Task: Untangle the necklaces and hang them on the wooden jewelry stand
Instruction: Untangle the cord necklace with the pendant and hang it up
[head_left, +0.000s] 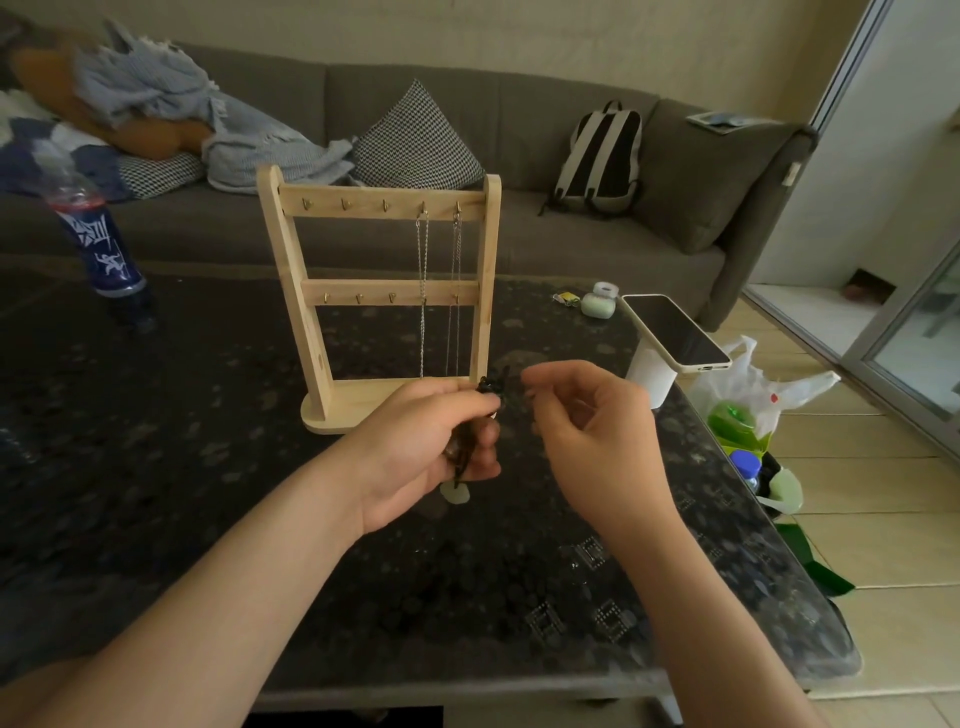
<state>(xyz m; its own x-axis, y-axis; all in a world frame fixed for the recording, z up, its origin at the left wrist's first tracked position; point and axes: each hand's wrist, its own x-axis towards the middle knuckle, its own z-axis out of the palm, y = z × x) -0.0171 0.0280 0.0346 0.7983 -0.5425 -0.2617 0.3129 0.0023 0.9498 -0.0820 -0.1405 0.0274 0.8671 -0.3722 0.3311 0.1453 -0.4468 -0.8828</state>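
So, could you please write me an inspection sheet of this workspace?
Surface: dark speckled stone table, level.
Job's things: pale wooden jewelry stand upright, two silver chain necklaces on its upper right hooks; dark cord necklace unhung.
Clutter: blue-labelled plastic bottle, white-cased phone, pale green case, white plastic bag.
Grips: left hand holds that necklace; right hand beside it, fingers curled, hold unclear.
Cables: nothing seen.
Surroundings: grey sofa, black-and-white backpack.
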